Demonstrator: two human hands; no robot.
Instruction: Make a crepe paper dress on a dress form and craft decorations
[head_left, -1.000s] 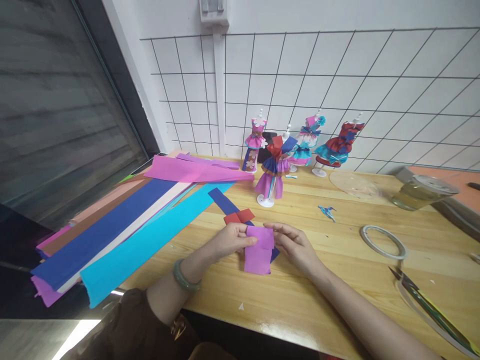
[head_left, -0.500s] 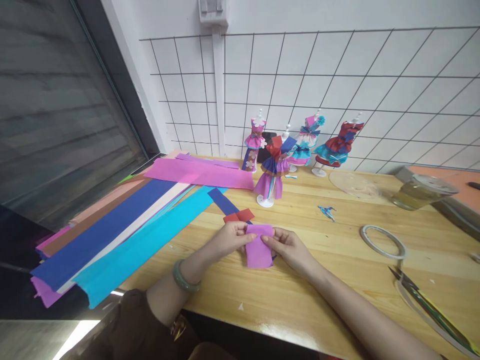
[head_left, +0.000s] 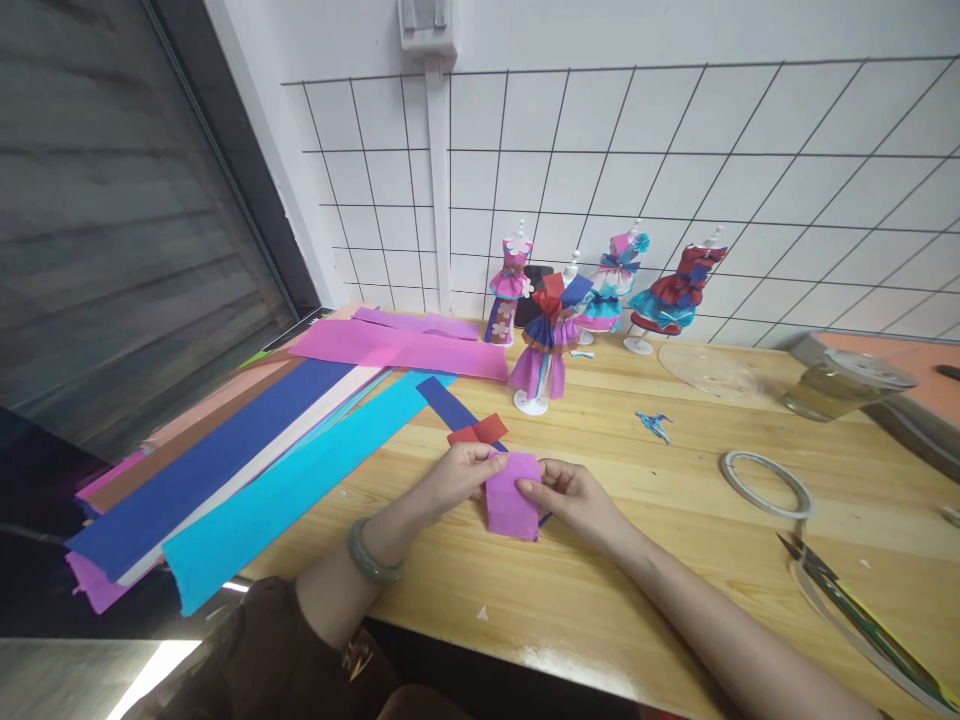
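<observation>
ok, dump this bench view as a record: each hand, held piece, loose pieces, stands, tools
left hand: pinches left edge of held piece
right hand: grips its right edge, thumb in front
held piece: purple rectangle, upright
loose pieces: red piece on blue strip, beyond the hands
strip pile: pink, blue, brown, turquoise and others, to the left
stands: four small dress forms near the wall, dressed
tools: tape roll, scissors, right side
</observation>
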